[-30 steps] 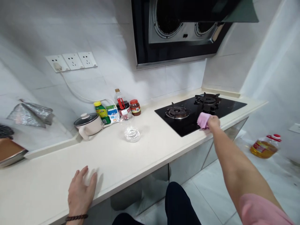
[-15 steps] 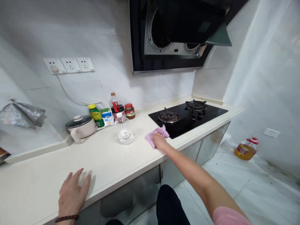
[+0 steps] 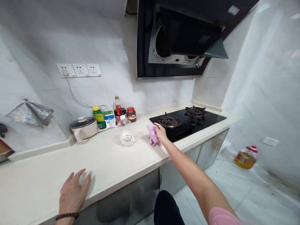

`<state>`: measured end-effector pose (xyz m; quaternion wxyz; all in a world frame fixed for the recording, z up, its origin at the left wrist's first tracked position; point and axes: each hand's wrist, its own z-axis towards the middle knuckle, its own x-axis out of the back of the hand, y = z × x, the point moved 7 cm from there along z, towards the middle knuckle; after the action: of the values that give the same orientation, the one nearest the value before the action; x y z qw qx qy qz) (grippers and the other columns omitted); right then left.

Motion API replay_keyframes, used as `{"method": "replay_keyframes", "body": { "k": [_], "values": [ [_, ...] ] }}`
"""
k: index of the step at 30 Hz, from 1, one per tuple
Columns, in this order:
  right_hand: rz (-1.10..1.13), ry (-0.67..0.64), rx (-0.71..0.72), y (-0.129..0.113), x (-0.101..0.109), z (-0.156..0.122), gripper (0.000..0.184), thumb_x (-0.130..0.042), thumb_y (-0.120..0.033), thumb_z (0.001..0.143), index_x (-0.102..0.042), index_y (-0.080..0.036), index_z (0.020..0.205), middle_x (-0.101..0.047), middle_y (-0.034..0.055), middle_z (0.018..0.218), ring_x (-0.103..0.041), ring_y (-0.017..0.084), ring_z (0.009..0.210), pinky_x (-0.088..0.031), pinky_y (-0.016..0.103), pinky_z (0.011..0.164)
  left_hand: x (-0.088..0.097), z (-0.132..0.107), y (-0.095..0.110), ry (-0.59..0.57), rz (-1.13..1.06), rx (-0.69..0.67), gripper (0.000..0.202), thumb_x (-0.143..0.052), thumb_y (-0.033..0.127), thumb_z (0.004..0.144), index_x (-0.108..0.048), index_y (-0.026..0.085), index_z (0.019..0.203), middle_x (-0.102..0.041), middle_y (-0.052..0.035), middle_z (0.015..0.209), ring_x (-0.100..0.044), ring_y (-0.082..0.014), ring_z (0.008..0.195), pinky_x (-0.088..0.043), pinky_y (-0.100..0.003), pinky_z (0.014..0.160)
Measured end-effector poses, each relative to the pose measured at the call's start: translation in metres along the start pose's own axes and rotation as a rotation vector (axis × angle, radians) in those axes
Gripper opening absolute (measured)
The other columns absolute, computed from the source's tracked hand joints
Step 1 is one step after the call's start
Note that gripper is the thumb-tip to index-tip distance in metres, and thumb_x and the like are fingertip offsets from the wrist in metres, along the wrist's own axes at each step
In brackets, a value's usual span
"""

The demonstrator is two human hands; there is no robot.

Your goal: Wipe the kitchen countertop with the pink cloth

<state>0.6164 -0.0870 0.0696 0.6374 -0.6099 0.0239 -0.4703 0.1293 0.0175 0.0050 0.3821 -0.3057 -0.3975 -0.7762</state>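
Observation:
My right hand (image 3: 161, 132) grips a pink cloth (image 3: 152, 135), which hangs bunched from the fingers by the left front corner of the black gas stove (image 3: 185, 131). Whether the cloth's lower edge touches the countertop (image 3: 112, 159) I cannot tell. My left hand (image 3: 73, 191) is near the counter's front edge, fingers spread and holding nothing. Left of the cloth stands a clear plastic bottle (image 3: 127, 136) with a white cap, partly filled with clear liquid.
A pale electric pot (image 3: 84, 128), a green bottle with yellow cap (image 3: 99, 118), a blue-white packet (image 3: 109, 120) and a red-lidded jar (image 3: 131, 115) line the wall. A range hood (image 3: 168, 70) overhangs the stove. An oil jug (image 3: 246, 157) stands on the floor.
My right hand has lifted the pink cloth from its flattened position on the counter, and the cloth now hangs bunched. My left hand stays in place. The view has tilted slightly.

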Motion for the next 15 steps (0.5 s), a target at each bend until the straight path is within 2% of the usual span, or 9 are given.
{"method": "replay_keyframes", "body": {
  "k": [2, 4, 7, 12, 15],
  "values": [
    [-0.142, -0.055, 0.0, 0.009, 0.001, -0.005, 0.061, -0.027, -0.036, 0.102, -0.034, -0.027, 0.162, -0.034, 0.0094, 0.167, -0.035, 0.029, 0.15, -0.035, 0.051, 0.119, -0.002, 0.0, -0.001, -0.008, 0.006, 0.0, 0.067, -0.039, 0.063, 0.081, -0.071, 0.016, 0.116, -0.075, -0.0156, 0.097, -0.051, -0.0378, 0.141, -0.045, -0.051, 0.116],
    [-0.282, -0.161, 0.002, 0.018, -0.012, -0.013, 0.062, -0.039, -0.048, 0.102, -0.037, -0.03, 0.161, -0.025, 0.0092, 0.17, -0.02, 0.035, 0.156, -0.02, 0.061, 0.123, -0.003, 0.0, -0.001, -0.019, 0.011, -0.001, 0.067, -0.038, 0.063, 0.082, -0.071, 0.015, 0.116, -0.075, -0.0155, 0.093, -0.052, -0.0378, 0.141, -0.045, -0.051, 0.116],
    [-0.446, -0.318, 0.015, 0.029, -0.035, -0.019, 0.067, -0.045, -0.058, 0.1, -0.039, -0.03, 0.16, -0.021, 0.0099, 0.172, -0.009, 0.037, 0.159, -0.005, 0.063, 0.125, -0.001, -0.001, 0.001, -0.031, 0.028, 0.004, 0.065, -0.038, 0.062, 0.085, -0.071, 0.016, 0.117, -0.076, -0.0155, 0.094, -0.052, -0.0374, 0.141, -0.045, -0.052, 0.115],
    [-0.573, -0.41, 0.052, 0.028, -0.045, -0.008, 0.066, -0.034, -0.057, 0.104, -0.031, -0.029, 0.164, -0.014, 0.0095, 0.174, -0.004, 0.036, 0.159, -0.004, 0.06, 0.126, 0.001, -0.001, 0.003, -0.08, 0.075, 0.031, 0.07, -0.035, 0.062, 0.086, -0.069, 0.012, 0.122, -0.073, -0.0185, 0.122, -0.05, -0.0374, 0.142, -0.045, -0.051, 0.115],
    [-0.6, -0.476, 0.125, 0.021, -0.05, -0.019, 0.066, -0.032, -0.059, 0.104, -0.031, -0.031, 0.164, -0.015, 0.0061, 0.174, -0.005, 0.032, 0.16, -0.005, 0.054, 0.127, -0.002, -0.001, 0.0, -0.101, 0.09, 0.016, 0.068, -0.035, 0.06, 0.086, -0.07, 0.013, 0.121, -0.074, -0.0171, 0.12, -0.049, -0.037, 0.144, -0.045, -0.05, 0.116]
  ]
}}
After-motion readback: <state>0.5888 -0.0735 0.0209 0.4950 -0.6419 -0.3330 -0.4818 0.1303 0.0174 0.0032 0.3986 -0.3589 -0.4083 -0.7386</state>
